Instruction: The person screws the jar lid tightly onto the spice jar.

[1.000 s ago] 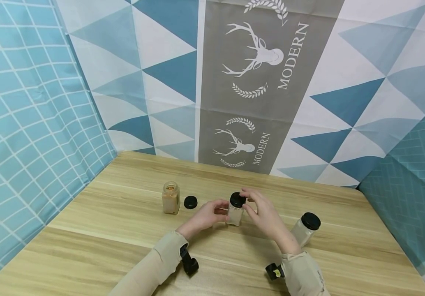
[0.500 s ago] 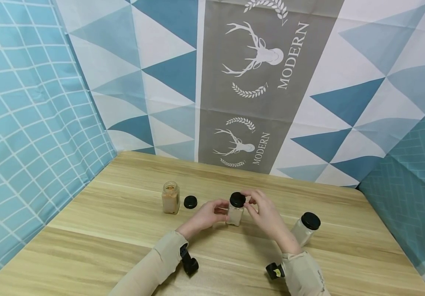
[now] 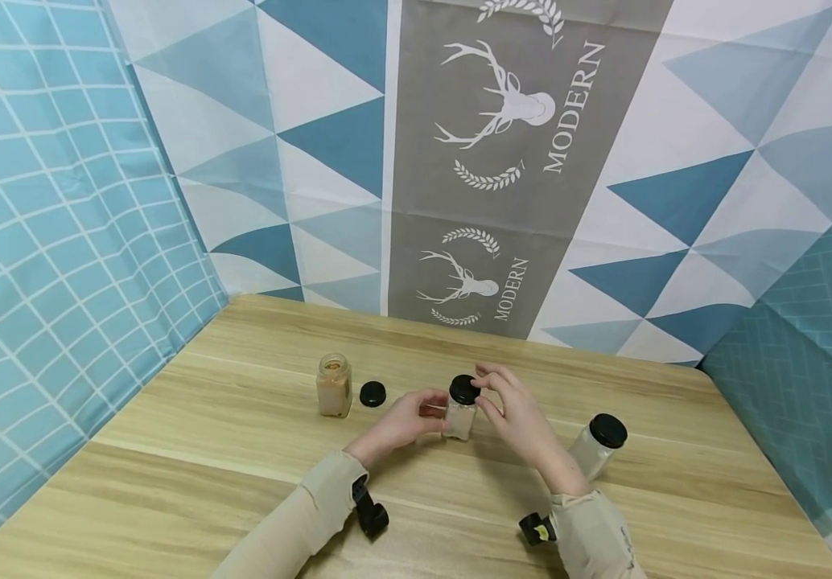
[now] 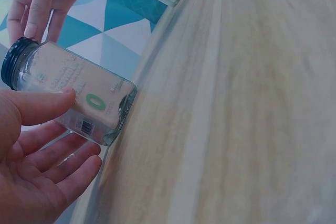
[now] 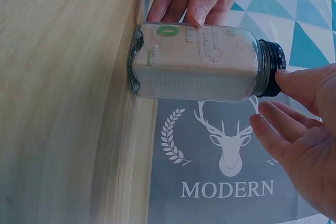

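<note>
A square glass jar (image 3: 460, 421) of pale powder stands upright on the table under its black lid (image 3: 465, 389). Around the jar's left side curls my left hand (image 3: 409, 420), thumb and fingers against the glass. Its thumb lies across the printed label in the left wrist view. My right hand (image 3: 521, 418) has its thumb and fingertips at the lid; the right wrist view shows the thumb (image 5: 299, 85) on the lid's rim. The lid sits on the jar's neck.
An uncapped jar (image 3: 334, 388) with tan-brown contents stands to the left, a loose black lid (image 3: 372, 394) beside it. Behind my right wrist is another black-capped jar (image 3: 600, 442). A patterned cloth (image 3: 343, 145) hangs along the table's back edge.
My right fingers have shifted slightly about the lid, moving off and back around its rim. The left hand and the jar have stayed in place.
</note>
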`<act>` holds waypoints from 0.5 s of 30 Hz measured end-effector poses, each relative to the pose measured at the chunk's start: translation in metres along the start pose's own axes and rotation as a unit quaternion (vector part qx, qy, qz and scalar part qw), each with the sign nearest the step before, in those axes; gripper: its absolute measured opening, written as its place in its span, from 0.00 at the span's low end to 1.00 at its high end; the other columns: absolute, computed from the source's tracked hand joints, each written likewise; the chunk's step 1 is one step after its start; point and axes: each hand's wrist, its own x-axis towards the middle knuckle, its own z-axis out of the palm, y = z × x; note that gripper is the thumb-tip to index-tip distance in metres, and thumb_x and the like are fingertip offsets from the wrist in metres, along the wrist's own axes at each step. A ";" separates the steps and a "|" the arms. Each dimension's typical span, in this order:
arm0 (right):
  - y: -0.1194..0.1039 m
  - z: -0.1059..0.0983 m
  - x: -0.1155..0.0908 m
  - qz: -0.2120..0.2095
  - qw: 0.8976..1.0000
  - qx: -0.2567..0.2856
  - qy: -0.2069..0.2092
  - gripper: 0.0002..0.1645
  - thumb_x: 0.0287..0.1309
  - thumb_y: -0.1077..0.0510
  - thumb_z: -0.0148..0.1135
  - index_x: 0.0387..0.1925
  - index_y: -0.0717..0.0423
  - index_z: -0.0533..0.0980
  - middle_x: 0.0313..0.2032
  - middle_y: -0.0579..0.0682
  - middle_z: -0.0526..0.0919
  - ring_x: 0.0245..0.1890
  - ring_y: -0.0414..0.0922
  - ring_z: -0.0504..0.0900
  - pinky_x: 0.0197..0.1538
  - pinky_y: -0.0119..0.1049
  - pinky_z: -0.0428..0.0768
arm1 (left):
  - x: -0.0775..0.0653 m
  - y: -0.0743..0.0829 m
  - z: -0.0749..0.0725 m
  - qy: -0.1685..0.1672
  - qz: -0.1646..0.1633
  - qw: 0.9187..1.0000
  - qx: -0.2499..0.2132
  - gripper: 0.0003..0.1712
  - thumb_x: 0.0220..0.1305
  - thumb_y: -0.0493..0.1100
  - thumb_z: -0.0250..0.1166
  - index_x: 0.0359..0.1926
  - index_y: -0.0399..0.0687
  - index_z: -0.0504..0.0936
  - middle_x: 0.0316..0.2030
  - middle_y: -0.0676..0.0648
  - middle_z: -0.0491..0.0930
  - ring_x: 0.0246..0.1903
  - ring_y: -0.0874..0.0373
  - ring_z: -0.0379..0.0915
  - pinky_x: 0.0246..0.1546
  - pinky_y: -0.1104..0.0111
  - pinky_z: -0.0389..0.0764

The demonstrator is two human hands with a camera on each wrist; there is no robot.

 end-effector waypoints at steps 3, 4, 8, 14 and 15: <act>-0.001 0.000 0.000 -0.001 1.000 0.000 -0.006 0.12 0.55 0.64 0.60 0.42 0.54 0.75 0.57 0.52 0.72 0.53 0.48 0.74 0.53 0.44 0.74 | 0.000 0.000 0.000 -0.001 0.001 1.000 0.002 0.28 0.56 0.36 0.63 0.58 0.34 0.68 0.53 0.36 0.73 0.51 0.45 0.72 0.50 0.61 0.76; -0.001 0.000 0.000 -0.001 1.000 0.000 -0.007 0.12 0.55 0.64 0.61 0.43 0.54 0.74 0.57 0.52 0.72 0.52 0.47 0.75 0.52 0.44 0.75 | 0.000 -0.001 0.000 -0.002 0.002 1.000 0.002 0.28 0.56 0.36 0.63 0.58 0.34 0.68 0.53 0.36 0.73 0.51 0.45 0.72 0.50 0.61 0.76; -0.003 0.000 0.000 0.004 1.000 0.003 -0.008 0.16 0.54 0.64 0.61 0.46 0.55 0.74 0.57 0.55 0.72 0.47 0.47 0.77 0.46 0.42 0.78 | 0.001 -0.001 0.000 -0.001 0.002 1.000 0.002 0.27 0.57 0.37 0.63 0.57 0.35 0.69 0.53 0.36 0.73 0.51 0.45 0.72 0.49 0.62 0.76; -0.003 0.000 -0.001 -0.001 1.000 -0.002 -0.018 0.20 0.53 0.66 0.61 0.50 0.56 0.74 0.58 0.57 0.71 0.42 0.47 0.79 0.42 0.39 0.79 | 0.000 0.000 0.000 0.001 -0.004 1.000 -0.001 0.28 0.56 0.38 0.64 0.57 0.36 0.69 0.53 0.37 0.73 0.51 0.46 0.72 0.49 0.62 0.76; -0.003 0.000 -0.001 -0.002 1.000 -0.004 -0.020 0.21 0.53 0.66 0.61 0.50 0.55 0.74 0.58 0.56 0.72 0.42 0.47 0.78 0.41 0.39 0.79 | 0.000 0.000 0.000 0.001 -0.005 1.000 -0.002 0.28 0.56 0.38 0.64 0.58 0.36 0.68 0.53 0.37 0.73 0.51 0.46 0.72 0.50 0.62 0.76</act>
